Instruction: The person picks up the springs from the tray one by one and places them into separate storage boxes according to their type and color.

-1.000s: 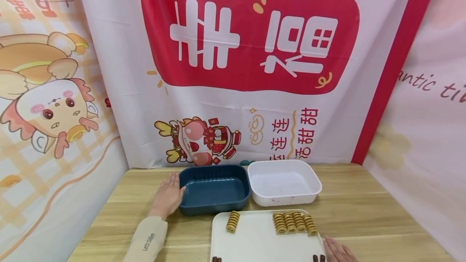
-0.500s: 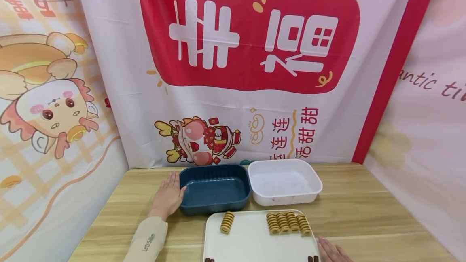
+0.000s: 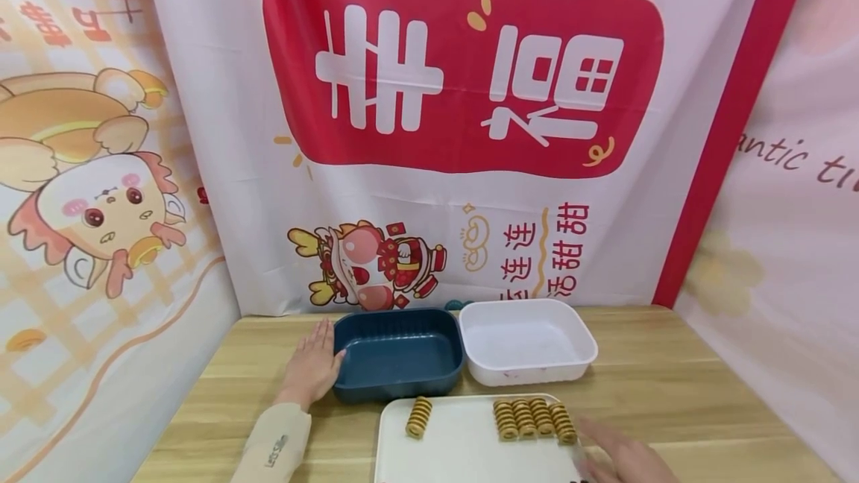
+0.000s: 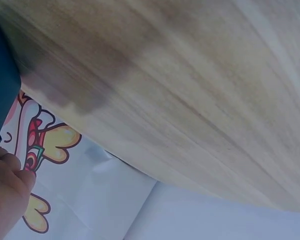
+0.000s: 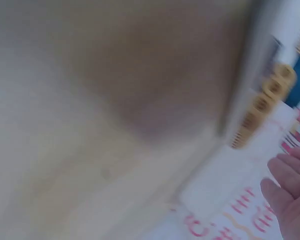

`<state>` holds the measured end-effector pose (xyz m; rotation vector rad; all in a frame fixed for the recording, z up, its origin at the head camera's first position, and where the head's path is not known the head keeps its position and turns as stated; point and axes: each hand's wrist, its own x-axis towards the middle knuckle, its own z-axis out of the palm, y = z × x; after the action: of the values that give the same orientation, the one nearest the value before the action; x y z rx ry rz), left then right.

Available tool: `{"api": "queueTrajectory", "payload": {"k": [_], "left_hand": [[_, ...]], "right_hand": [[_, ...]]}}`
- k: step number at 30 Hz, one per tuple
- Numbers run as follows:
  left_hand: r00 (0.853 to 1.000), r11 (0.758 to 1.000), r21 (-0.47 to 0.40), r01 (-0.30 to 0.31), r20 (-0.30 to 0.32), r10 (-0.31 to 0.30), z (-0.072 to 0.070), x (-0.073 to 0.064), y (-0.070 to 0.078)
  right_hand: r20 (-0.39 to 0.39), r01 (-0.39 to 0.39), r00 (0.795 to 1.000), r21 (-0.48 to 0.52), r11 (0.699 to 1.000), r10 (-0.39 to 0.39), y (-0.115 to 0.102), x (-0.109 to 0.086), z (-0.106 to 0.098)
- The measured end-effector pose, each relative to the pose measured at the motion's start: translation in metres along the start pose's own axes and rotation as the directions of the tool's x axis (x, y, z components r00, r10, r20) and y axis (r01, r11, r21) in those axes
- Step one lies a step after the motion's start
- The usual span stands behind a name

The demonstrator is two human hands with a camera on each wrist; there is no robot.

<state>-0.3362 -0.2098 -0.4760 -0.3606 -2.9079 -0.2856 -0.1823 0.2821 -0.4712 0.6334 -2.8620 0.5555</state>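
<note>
My left hand (image 3: 310,365) lies with straight fingers along the left side of a dark blue plastic basin (image 3: 399,390), touching it. At the right edge of a white tray (image 3: 470,461), my right hand (image 3: 624,457) is blurred, and the right wrist view shows its fingers (image 5: 287,172) extended, holding nothing. One stack of round ring-like biscuits (image 3: 419,417) lies near the tray's far left corner. Several similar biscuit stacks (image 3: 526,420), seemingly in clear wrapping, lie side by side at its far right. Small dark brown pieces barely show at the bottom edge of the head view.
A white plastic basin (image 3: 530,376) stands right of the blue one, their sides nearly touching. Both stand on a wooden table (image 3: 678,393) just behind the tray. A printed cloth (image 3: 463,192) hangs behind the table, with further printed cloths at left and right.
The tray with its biscuits shifted left, the right hand following at its edge. Now the right hand is blurred in motion over the tray's right edge. My left hand keeps its place.
</note>
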Motion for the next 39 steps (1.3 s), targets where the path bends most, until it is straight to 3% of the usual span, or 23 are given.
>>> {"api": "queueTrajectory", "payload": {"k": [2, 5, 8, 14, 19, 25, 31, 33, 37, 39], "left_hand": [[1.0, 1.0, -0.001, 0.002, 0.0, -0.002, 0.0, 0.0, -0.001], [1.0, 1.0, -0.007, 0.001, -0.004, -0.001, -0.001, -0.001, 0.0], [1.0, 1.0, -0.013, -0.001, -0.006, 0.001, -0.001, -0.002, 0.0], [1.0, 1.0, -0.006, -0.001, -0.009, 0.001, 0.002, -0.002, -0.002], [1.0, 1.0, -0.008, -0.002, -0.026, 0.002, 0.002, -0.004, -0.001], [0.998, 1.0, -0.006, -0.01, -0.065, 0.009, 0.008, -0.009, 0.002], [0.999, 1.0, -0.015, 0.0, -0.037, -0.001, 0.021, -0.016, 0.002], [0.999, 1.0, -0.026, 0.006, -0.032, -0.007, 0.021, -0.016, 0.002], [0.999, 0.999, -0.037, 0.02, -0.035, -0.021, 0.016, -0.01, 0.0], [0.999, 0.999, -0.035, 0.023, -0.042, -0.025, 0.012, -0.005, -0.001]], "right_hand": [[-0.024, 0.026, 0.999, 0.024, 0.999, -0.025, -0.01, 0.013, -0.011], [0.016, 0.08, 0.997, 0.074, 0.994, -0.082, -0.02, 0.034, -0.02], [-0.008, 0.213, 0.977, 0.051, 0.976, -0.213, -0.026, 0.055, -0.017], [0.11, 0.328, 0.94, -0.029, 0.944, -0.323, -0.039, 0.098, -0.006], [0.204, 0.338, 0.924, -0.038, 0.94, -0.324, -0.048, 0.12, 0.003], [0.299, 0.304, 0.915, -0.071, 0.95, -0.27, -0.049, 0.125, 0.011], [0.368, 0.139, 0.922, -0.023, 0.99, -0.121, -0.052, 0.12, 0.024], [0.367, 0.158, 0.921, -0.044, 0.986, -0.131, -0.053, 0.122, 0.03], [0.345, 0.304, 0.906, -0.122, 0.945, -0.247, -0.054, 0.131, 0.037], [0.34, 0.32, 0.905, -0.145, 0.936, -0.257, -0.054, 0.136, 0.035]]}}
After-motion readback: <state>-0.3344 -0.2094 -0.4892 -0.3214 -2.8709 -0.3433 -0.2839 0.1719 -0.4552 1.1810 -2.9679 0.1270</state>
